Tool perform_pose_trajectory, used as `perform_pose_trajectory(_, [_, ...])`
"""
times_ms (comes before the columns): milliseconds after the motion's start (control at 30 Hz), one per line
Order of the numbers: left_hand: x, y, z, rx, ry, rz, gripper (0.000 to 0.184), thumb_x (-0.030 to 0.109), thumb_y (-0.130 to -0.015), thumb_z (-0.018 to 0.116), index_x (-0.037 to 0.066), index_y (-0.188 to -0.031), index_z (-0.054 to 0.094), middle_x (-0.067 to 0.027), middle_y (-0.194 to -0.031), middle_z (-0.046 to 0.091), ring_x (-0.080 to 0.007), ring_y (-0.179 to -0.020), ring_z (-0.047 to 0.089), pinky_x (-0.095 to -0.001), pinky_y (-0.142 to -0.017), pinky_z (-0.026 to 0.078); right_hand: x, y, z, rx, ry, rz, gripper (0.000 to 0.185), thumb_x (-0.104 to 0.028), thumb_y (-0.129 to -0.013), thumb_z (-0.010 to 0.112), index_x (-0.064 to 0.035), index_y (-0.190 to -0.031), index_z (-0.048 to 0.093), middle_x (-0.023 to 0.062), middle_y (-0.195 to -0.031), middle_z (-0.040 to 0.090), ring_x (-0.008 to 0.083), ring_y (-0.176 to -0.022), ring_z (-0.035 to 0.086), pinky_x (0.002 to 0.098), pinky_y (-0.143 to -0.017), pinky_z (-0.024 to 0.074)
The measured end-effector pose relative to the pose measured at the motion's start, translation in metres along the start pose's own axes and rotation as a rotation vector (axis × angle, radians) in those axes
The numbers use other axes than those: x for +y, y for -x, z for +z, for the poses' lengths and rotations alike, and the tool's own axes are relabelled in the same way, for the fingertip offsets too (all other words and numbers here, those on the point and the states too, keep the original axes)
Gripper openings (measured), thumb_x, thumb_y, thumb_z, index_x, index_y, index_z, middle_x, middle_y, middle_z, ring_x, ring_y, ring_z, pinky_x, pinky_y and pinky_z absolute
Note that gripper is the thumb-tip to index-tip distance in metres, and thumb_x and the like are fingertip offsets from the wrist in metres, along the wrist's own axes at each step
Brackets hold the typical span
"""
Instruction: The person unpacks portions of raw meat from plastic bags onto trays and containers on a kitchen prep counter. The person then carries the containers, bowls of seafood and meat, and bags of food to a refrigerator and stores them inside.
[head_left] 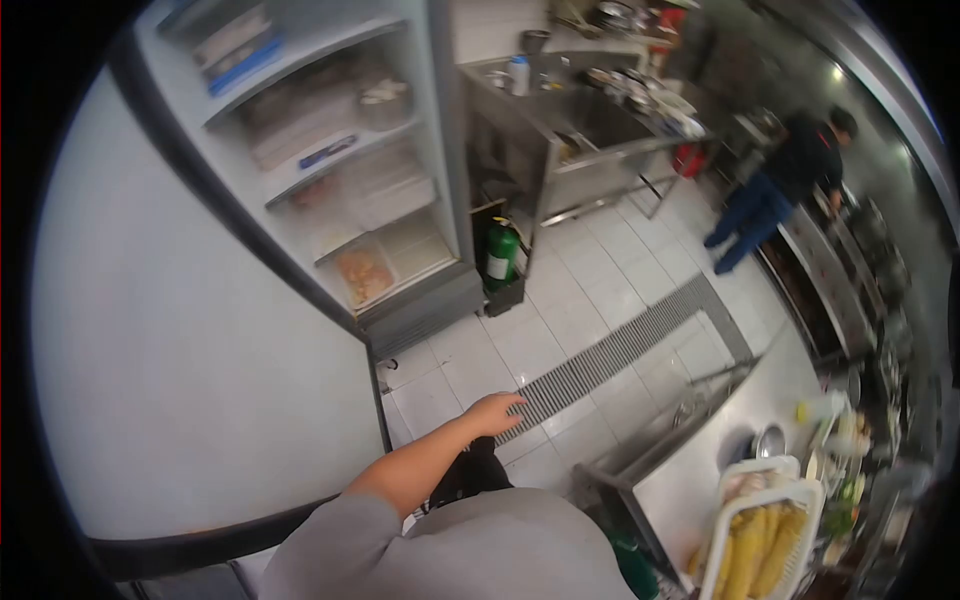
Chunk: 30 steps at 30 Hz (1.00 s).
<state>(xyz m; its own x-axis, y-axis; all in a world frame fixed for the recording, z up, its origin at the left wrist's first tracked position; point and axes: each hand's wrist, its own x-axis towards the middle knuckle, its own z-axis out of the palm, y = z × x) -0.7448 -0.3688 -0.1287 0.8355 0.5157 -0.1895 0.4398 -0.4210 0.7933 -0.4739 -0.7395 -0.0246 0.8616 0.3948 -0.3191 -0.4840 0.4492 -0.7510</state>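
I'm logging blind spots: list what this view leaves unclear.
In the head view:
Right hand: out of frame or behind the body.
Left hand: palm turned away, hidden by the hand's back.
Co-worker: hands too small and blurred.
Orange food in the fridge: blurred.
Nearer white basket: cut off by the bottom edge.

Smooth fridge door [205, 350], metal counter [690, 475]

Left arm [415, 465] extended, left hand [495, 412] loosely curled

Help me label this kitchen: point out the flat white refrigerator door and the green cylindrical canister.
Flat white refrigerator door [200, 330]: head view, middle of its panel.
Green cylindrical canister [503, 247]: head view, middle of its body.
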Motion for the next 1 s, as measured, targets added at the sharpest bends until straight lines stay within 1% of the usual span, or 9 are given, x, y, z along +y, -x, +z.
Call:
perform_pose_trajectory(100, [-0.027,0.013,-0.041,0.174,0.119,-0.236,0.046,0.026,-0.087,0.070,0.006,-0.129,0.062,-0.0192,-0.126,0.064,-0.0334,-0.117,0.062,-0.0413,-0.100,0.049,0.042,-0.031,0.066,-0.152,0.058,0.154,0.042,-0.020,-0.103,0.051,-0.0013,-0.140,0.047,0.0156,-0.136,0.057,0.0290,-0.118,0.062,0.0435,-0.098,0.0544])
perform_pose_trajectory(267, [-0.082,0.012,-0.077,0.314,0.482,-0.369,0.051,0.028,-0.088,0.071,0.002,-0.130,0.061,-0.0203,-0.126,0.066,-0.0309,-0.118,0.063,-0.0387,-0.100,0.050,0.136,-0.069,0.185,-0.407,0.126,0.433,0.042,-0.019,-0.102,0.052,-0.0005,-0.140,0.047,0.0158,-0.136,0.057,0.0288,-0.118,0.061,0.0433,-0.098,0.0545])
perform_pose_trajectory(367, [-0.108,0.029,-0.088,0.360,0.357,-0.471,0.053,0.028,-0.087,0.072,0.001,-0.130,0.061,-0.0202,-0.126,0.066,-0.0313,-0.117,0.063,-0.0383,-0.100,0.050,0.193,-0.079,0.255,-0.530,0.131,0.551,0.042,-0.018,-0.102,0.052,0.0001,-0.140,0.047,0.0160,-0.136,0.056,0.0287,-0.118,0.061,0.0431,-0.098,0.0545])
perform_pose_trajectory(667, [-0.144,0.152,-0.034,0.643,0.434,-0.871,0.052,0.029,-0.084,0.073,-0.002,-0.126,0.063,-0.0212,-0.120,0.068,-0.0335,-0.111,0.066,-0.0382,-0.097,0.051,0.379,-0.045,0.445,-0.805,0.027,0.918,0.043,-0.016,-0.102,0.052,0.0016,-0.140,0.046,0.0164,-0.137,0.056,0.0283,-0.118,0.061,0.0427,-0.098,0.0546])
perform_pose_trajectory(867, [-0.084,0.245,0.037,0.897,0.509,-1.068,0.047,0.026,-0.086,0.070,-0.005,-0.121,0.065,-0.0228,-0.111,0.071,-0.0316,-0.106,0.068,-0.0400,-0.093,0.052,0.483,0.013,0.528,-0.712,0.032,0.890,0.041,-0.016,-0.102,0.052,0.0021,-0.140,0.047,0.0169,-0.135,0.057,0.0286,-0.117,0.062,0.0421,-0.096,0.0554])
perform_pose_trajectory(900, [-0.068,0.252,0.048,0.988,0.572,-1.096,0.045,0.025,-0.085,0.070,-0.005,-0.118,0.066,-0.0234,-0.110,0.070,-0.0329,-0.106,0.068,-0.0396,-0.094,0.052,0.499,0.021,0.539,-0.692,0.214,0.840,0.041,-0.016,-0.102,0.053,0.0017,-0.139,0.048,0.0162,-0.135,0.057,0.0287,-0.117,0.062,0.0421,-0.094,0.0560])
perform_pose_trajectory(933, [-0.081,0.269,0.085,1.021,0.552,-1.100,0.042,0.026,-0.086,0.068,-0.004,-0.115,0.067,-0.0234,-0.111,0.070,-0.0352,-0.107,0.067,-0.0418,-0.095,0.051,0.512,0.030,0.551,-0.671,0.390,0.782,0.041,-0.015,-0.102,0.053,0.0013,-0.139,0.048,0.0156,-0.134,0.058,0.0288,-0.117,0.062,0.0421,-0.093,0.0565])
perform_pose_trajectory(967, [-0.074,0.284,0.094,0.729,0.159,-1.048,0.037,0.027,-0.089,0.065,-0.002,-0.112,0.069,-0.0222,-0.112,0.069,-0.0377,-0.109,0.064,-0.0449,-0.095,0.051,0.519,0.041,0.564,-0.678,0.388,0.792,0.041,-0.015,-0.102,0.053,0.0013,-0.139,0.048,0.0156,-0.134,0.058,0.0288,-0.117,0.062,0.0421,-0.093,0.0565])
perform_pose_trajectory(1000, [-0.085,0.304,0.132,0.717,-0.105,-0.871,0.032,0.026,-0.091,0.061,0.001,-0.110,0.070,-0.0205,-0.113,0.069,-0.0396,-0.110,0.063,-0.0469,-0.095,0.051,0.523,0.053,0.577,-0.560,0.184,0.876,0.043,-0.015,-0.100,0.056,0.0007,-0.140,0.048,0.0146,-0.135,0.058,0.0284,-0.116,0.062,0.0416,-0.092,0.0569])
